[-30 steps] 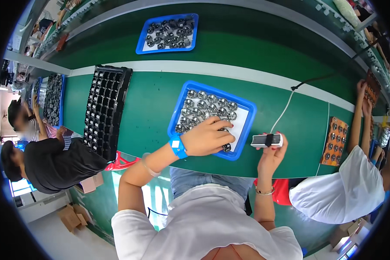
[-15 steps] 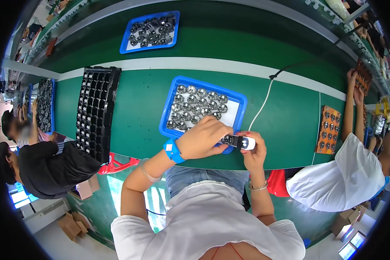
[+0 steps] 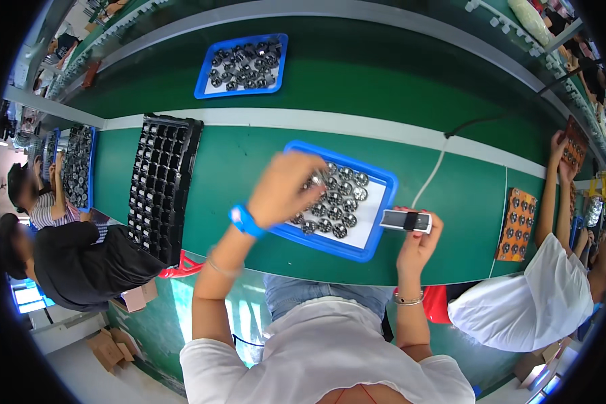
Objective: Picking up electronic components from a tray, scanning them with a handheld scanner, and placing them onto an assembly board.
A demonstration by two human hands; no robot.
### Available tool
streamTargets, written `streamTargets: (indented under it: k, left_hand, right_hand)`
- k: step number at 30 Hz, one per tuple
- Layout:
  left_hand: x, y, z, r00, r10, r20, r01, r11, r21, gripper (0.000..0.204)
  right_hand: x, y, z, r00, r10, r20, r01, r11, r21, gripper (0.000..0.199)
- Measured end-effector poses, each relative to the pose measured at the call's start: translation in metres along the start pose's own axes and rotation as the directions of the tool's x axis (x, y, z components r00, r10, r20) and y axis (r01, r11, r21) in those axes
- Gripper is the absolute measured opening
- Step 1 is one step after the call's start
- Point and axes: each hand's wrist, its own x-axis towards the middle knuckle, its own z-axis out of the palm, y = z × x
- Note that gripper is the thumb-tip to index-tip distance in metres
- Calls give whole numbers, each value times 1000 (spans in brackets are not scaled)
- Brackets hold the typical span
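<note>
White shirt (image 3: 326, 350), denim shorts (image 3: 330, 289) — blue wristband (image 3: 246, 221) (left arm).

Between the black compartment tray (image 3: 189, 182) and the blue tray (image 3: 320, 244), a broad lane of the green counter (image 3: 229, 195) lay bare from near edge to far. The black tray blocked the counter's left side, its lower end reaching the near edge. Over the blue tray's far left corner, the left hand (image 3: 286, 188) barred entry; a liner strip (image 3: 372, 209) along its right rim was open. Past that rim, the right hand (image 3: 421, 246) and slanting cable (image 3: 439, 165) obstructed; beyond them, free surface ran to the orange board (image 3: 512, 256).
</note>
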Motion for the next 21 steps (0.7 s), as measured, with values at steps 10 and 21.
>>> streamTargets:
  k: [10,21]
  left_hand:
    - [81,-213,-82,829,-82,-553,354,842,406,40]
    - [11,-90,-20,947,-139,-290,132,990,-45,35]
  right_hand:
    - [56,-3,14,959,-38,282,180,847,-501,34]
    - [65,-1,25,939,-33,343,247,758,-604,37]
